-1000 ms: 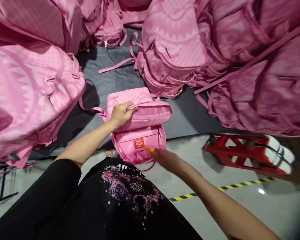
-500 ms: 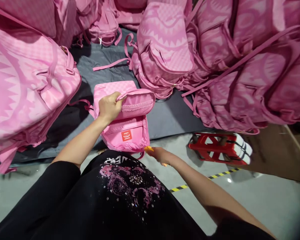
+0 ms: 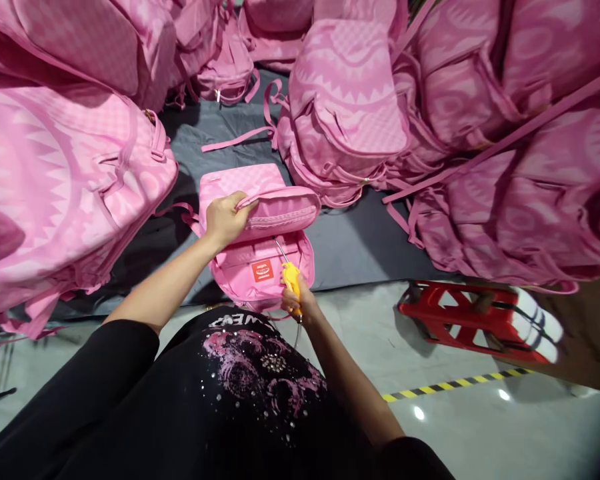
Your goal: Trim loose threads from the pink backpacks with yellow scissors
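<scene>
A small pink bag (image 3: 265, 230) held open at the near edge of the dark-covered counter (image 3: 350, 250), a yellow tool (image 3: 291, 275) pointed inside.

At far left bulges a large pink backpack (image 3: 80, 180); next, the left hand (image 3: 226, 219) has its grip clasped on the rim of the bag's raised upper part (image 3: 287, 208). Below that, a red label (image 3: 262, 271) shows on the lining. Right of the label, the right hand (image 3: 300, 302) has its grip wrapped around the tool's handle, the thin metal nozzle (image 3: 281, 251) reaching into the opening. More pink backpacks (image 3: 347, 107) crowd behind and rightward; beyond, a red frame (image 3: 460, 313) lies on the floor (image 3: 350, 347).
</scene>
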The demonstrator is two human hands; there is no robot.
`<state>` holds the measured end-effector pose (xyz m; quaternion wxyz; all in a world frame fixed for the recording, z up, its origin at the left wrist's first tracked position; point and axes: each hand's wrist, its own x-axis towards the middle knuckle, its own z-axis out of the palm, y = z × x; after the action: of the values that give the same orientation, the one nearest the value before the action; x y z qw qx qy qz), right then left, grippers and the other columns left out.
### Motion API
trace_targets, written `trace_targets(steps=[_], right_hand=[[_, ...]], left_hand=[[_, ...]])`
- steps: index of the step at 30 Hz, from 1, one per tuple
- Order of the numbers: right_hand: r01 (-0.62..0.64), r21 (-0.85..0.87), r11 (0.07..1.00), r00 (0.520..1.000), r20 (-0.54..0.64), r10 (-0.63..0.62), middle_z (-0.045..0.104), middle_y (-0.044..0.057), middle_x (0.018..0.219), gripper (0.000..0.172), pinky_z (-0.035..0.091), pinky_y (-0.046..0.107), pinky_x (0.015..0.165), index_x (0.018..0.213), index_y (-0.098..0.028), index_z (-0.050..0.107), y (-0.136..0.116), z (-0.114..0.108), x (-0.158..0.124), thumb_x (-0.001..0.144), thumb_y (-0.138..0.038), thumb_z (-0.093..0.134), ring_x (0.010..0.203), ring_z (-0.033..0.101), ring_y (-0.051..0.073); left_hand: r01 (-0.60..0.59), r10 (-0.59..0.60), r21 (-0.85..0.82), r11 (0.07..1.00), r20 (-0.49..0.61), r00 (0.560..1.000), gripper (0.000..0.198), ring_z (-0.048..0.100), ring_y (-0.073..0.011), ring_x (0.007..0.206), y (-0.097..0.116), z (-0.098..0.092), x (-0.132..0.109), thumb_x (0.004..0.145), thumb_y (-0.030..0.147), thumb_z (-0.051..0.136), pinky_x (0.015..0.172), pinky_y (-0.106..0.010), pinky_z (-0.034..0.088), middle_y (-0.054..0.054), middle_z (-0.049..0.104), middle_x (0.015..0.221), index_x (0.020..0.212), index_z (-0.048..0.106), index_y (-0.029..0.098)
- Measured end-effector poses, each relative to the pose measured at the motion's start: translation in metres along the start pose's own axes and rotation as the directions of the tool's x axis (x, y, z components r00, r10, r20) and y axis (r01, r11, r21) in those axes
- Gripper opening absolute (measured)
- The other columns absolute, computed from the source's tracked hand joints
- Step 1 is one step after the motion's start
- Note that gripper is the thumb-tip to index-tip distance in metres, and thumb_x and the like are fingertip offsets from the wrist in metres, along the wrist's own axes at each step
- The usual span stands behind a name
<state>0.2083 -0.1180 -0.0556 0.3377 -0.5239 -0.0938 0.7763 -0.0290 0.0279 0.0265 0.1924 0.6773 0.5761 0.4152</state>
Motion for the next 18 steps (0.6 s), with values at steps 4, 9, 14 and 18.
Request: trace_targets(steps=[4,9,14,18], right_hand=[[0.071,0.253,0.965,0.997,-0.005,-0.072,0.026,-0.013,0.042,0.049,0.026,0.015,0.037,0.087,-0.022,0.050,0.017,0.011,0.018,0.098,-0.067,0.033,0.031,0.015,0.005],[-0.022,0.132,0.991,0.997,0.073,0.013,0.025,-0.012,0.041,0.054,0.025,0.018,0.035,0.081,-0.023,0.048,0.017,0.031,0.022,0.093,-0.074,0.036,0.032,0.017,0.006],[-0.064,0.071,0.995,0.996,-0.052,0.068,0.023,-0.012,0.041,0.055,0.024,0.017,0.036,0.084,-0.023,0.044,0.016,0.049,0.026,0.099,-0.067,0.015,0.032,0.015,0.007],[0.046,-0.045,0.998,0.981,-0.189,-0.054,0.020,-0.012,0.044,0.060,0.030,0.018,0.040,0.086,-0.023,0.044,0.010,0.035,0.018,0.098,-0.068,0.005,0.033,0.017,0.007]], left_hand=[[-0.067,0.067,-0.011,0.998,0.028,0.997,0.028,0.062,-0.0147,0.062,0.001,0.002,-0.003,0.090,0.043,0.059,0.059,-0.025,0.037,-0.002,0.070,0.068,0.081,0.073,0.020],[-0.164,0.167,-0.044,0.985,0.056,0.984,0.027,0.061,-0.0142,0.061,0.000,0.003,-0.005,0.090,0.042,0.059,0.058,-0.025,0.038,-0.002,0.069,0.068,0.082,0.073,0.020],[-0.160,0.166,-0.080,0.984,0.072,0.984,0.030,0.060,-0.0141,0.060,-0.001,0.001,-0.002,0.091,0.043,0.058,0.057,-0.025,0.037,-0.001,0.068,0.065,0.081,0.073,0.020],[-0.155,0.163,-0.094,0.983,0.086,0.983,0.030,0.061,-0.0150,0.062,-0.004,0.000,-0.002,0.091,0.043,0.057,0.058,-0.025,0.038,-0.002,0.068,0.066,0.081,0.073,0.020]])
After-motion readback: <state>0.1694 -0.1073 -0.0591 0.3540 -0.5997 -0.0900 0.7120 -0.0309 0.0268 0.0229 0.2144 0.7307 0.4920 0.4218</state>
